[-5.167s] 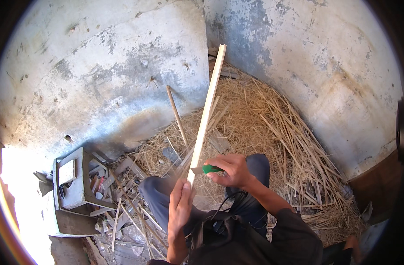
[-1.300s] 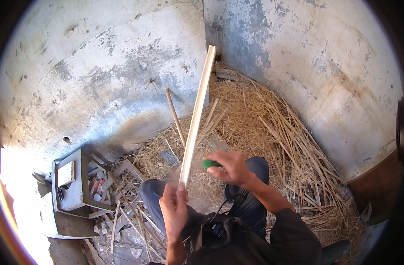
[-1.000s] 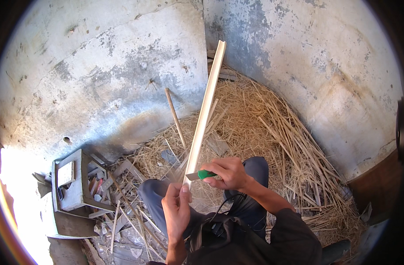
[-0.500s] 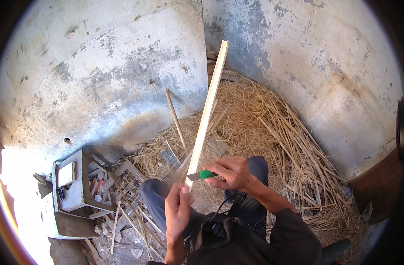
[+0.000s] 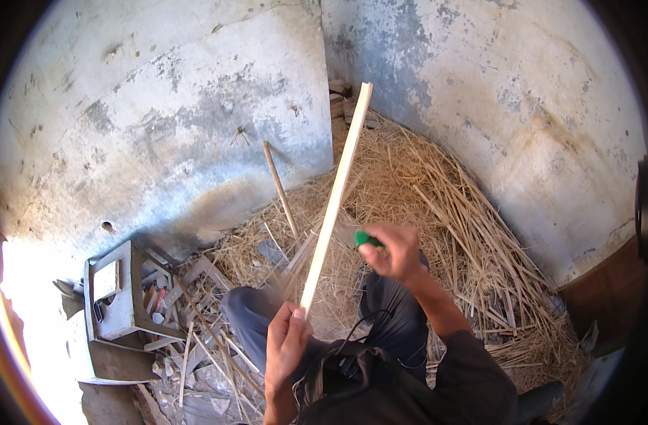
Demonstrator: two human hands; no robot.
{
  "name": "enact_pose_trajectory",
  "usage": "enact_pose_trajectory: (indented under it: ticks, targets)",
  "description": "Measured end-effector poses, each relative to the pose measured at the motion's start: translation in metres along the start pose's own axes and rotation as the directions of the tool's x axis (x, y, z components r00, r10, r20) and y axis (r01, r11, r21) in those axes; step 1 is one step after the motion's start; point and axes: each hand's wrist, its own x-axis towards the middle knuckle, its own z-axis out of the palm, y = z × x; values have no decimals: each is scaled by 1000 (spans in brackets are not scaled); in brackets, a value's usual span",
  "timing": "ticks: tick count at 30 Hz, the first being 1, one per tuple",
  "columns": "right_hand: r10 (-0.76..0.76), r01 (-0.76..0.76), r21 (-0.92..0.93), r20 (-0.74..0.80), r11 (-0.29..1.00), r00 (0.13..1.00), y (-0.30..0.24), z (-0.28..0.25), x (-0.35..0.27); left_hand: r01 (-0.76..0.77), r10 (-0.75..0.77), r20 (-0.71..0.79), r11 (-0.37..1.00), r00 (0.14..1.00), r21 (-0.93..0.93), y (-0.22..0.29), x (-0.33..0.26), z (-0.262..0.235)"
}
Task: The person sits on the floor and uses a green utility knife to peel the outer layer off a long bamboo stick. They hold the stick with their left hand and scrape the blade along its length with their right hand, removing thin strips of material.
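My left hand (image 5: 287, 338) grips the lower end of a long, pale wooden strip (image 5: 336, 191), thumb on top. The strip slants up and away from me, its far end in front of the corner of the walls. Closed round the green handle of a knife (image 5: 367, 239) is my right hand (image 5: 394, 253), just right of the strip. The knife's blade is smeared by motion and points left toward the strip; whether it touches I cannot tell.
Straw-like shavings and long split sticks (image 5: 472, 241) cover the floor ahead and right. A grey wooden stool (image 5: 129, 294) lies among scraps at the left. One stick (image 5: 280, 188) leans on the left wall (image 5: 196, 106). A dark cable (image 5: 358, 327) hangs by my lap.
My right hand has carried the knife up and to the right, away from the strip's lower end. The strip's far end has dropped slightly; my left hand has barely moved.
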Motion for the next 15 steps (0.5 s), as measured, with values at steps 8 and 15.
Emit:
enact_pose_trajectory:
  ticks: [8, 15]
  targets:
    - [-141, 140, 19, 164, 990, 976, -43, 22, -14, -13, 23, 94, 993, 995, -114, 3, 11, 7]
    - [-178, 190, -52, 175, 980, 968, -47, 16, -9, -39, 51, 88, 990, 995, -138, 2, 12, 8]
